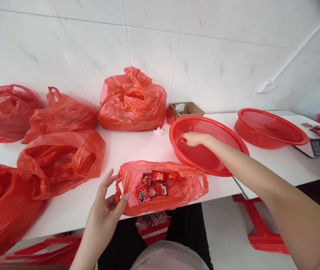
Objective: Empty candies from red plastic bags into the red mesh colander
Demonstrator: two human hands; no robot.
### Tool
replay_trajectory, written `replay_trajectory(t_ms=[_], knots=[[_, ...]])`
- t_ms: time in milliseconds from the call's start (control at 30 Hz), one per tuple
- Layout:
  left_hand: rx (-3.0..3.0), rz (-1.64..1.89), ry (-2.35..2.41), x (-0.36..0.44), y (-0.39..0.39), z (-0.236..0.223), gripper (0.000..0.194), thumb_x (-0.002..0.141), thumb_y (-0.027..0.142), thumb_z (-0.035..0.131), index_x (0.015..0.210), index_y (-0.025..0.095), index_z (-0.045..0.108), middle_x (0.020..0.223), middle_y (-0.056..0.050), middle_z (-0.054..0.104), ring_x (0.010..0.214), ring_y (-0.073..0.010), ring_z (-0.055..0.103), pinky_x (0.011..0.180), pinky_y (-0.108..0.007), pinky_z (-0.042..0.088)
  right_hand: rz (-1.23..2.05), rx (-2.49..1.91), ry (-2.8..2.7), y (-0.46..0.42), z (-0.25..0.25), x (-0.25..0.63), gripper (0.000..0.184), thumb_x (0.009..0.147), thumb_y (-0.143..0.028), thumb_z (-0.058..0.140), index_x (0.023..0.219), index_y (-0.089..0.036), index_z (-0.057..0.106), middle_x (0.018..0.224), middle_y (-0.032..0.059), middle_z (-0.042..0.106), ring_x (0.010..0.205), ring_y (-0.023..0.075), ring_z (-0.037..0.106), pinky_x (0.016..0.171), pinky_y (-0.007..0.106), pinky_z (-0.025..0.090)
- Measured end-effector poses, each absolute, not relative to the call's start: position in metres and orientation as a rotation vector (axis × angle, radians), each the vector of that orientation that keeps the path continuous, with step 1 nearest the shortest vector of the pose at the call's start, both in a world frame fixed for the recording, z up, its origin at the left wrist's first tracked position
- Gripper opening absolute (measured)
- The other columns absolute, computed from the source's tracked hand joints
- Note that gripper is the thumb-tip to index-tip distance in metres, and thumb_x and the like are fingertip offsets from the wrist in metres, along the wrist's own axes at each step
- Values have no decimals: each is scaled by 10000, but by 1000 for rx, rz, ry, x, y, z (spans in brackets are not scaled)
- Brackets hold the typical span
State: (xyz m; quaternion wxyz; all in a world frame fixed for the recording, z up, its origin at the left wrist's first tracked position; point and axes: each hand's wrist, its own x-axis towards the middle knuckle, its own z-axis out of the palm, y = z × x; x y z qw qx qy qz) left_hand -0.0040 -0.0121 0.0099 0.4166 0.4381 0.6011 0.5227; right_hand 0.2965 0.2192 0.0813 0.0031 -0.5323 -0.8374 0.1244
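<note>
- The plastic carrier bag (184, 191) nearest me is a see-through, glossy red, and the other bags (132, 105) along the tabletop are the same red, deeper where the plastic bunches.
- The sweet wrappers (154, 185) inside that bag are mostly deep red, with gold and white markings.
- The round basket (193, 122) in front of me is plain bright red, patterned all over with rows of small holes.
- The second basket (269, 127) matches it.
- The tabletop (132, 152) is plain white.
- The wall tiles (148, 48) are white with faint grey veins.
- The cardboard box (189, 109) is light brown, with a white label.
- The stool legs (261, 232) are red.
- My trousers (126, 240) are black.
</note>
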Motion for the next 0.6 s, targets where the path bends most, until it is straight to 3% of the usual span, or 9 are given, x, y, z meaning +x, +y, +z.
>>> replay_trajectory(t_ms=[133,267,400,500,600], knots=[[1119,1252,1531,-13,-10,4,713,772,419,726,1405,331,409,1252,-58,538,709,-122,648,640,-292,578,444,-1435,-2581,187,120,284,143,906,-312,526,930,-196,606,895,37,651,740,160,578,646,276,424],[1187,1138,1504,-17,-6,2,470,779,455,710,1156,230,541,863,0,617,652,-143,608,554,-249,518,697,-1135,-2725,123,126,251,211,928,-327,524,1084,-215,613,967,32,664,790,149,597,684,260,443],[1296,1153,1568,-23,-5,17,347,775,506,697,911,202,601,751,12,608,599,-114,538,525,-208,461,243,-984,-3000,93,99,236,317,929,-275,569,1232,-183,595,1059,107,632,910,214,582,754,329,463],[1367,1166,1659,-35,-9,39,380,747,561,698,796,192,617,650,25,575,542,-104,486,482,-197,413,-102,-821,-3117,92,86,246,231,882,-239,647,1104,-184,677,1133,141,598,1017,263,543,842,397,463],[1350,1164,1765,-51,-14,60,368,750,554,705,813,199,631,655,34,593,560,-103,502,500,-189,420,-212,-802,-3182,91,88,264,128,836,-146,660,943,-181,721,1278,153,549,1108,305,515,897,444,445]])
